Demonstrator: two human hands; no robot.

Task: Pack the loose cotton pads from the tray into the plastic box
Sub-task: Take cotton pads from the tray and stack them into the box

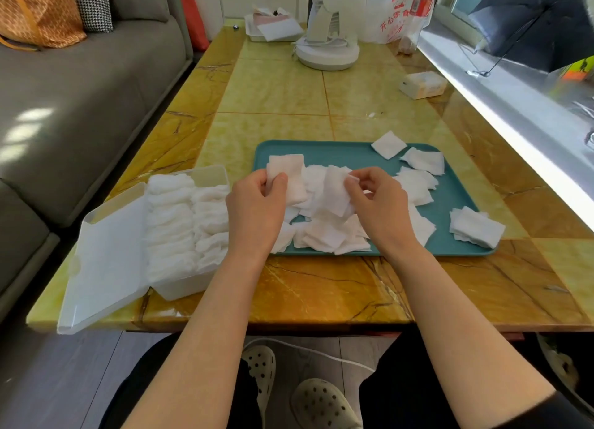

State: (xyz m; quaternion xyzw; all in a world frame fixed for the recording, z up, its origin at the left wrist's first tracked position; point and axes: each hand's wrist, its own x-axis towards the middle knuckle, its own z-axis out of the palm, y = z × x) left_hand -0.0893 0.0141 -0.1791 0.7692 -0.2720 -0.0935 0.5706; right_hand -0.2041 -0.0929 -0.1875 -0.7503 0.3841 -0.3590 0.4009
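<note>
Pads of white cotton, square and loose, lie heaped across the near-left part of a teal rectangular plastic tray. Smaller piles sit toward its far right corner, and one pile hangs over its near right corner. A single pad lies across the tray's far rim, partly on the glossy yellow-and-amber marble-patterned tabletop.

The left hand hovers over the tray's left end, thumb and fingers pinching a small stack of pads held upright. The right hand is just beside it above the heap, its fingertips pinched on the edge of another pad that tilts toward the left hand's stack. Whether the two held pieces touch cannot be told.

Just left of the tray stands a translucent white rectangular plastic box. Two rows of packed pads fill most of it, leaving a bare gap at its far end. Its lid lies opened out to the left, with its near corner at the tabletop's front edge.

Farther back on the tabletop are the round base of a white fan, a small cream carton and a white printed plastic bag. A grey sofa runs along the left side. Below the tabletop's front edge, two cream perforated clogs rest on the floor.
</note>
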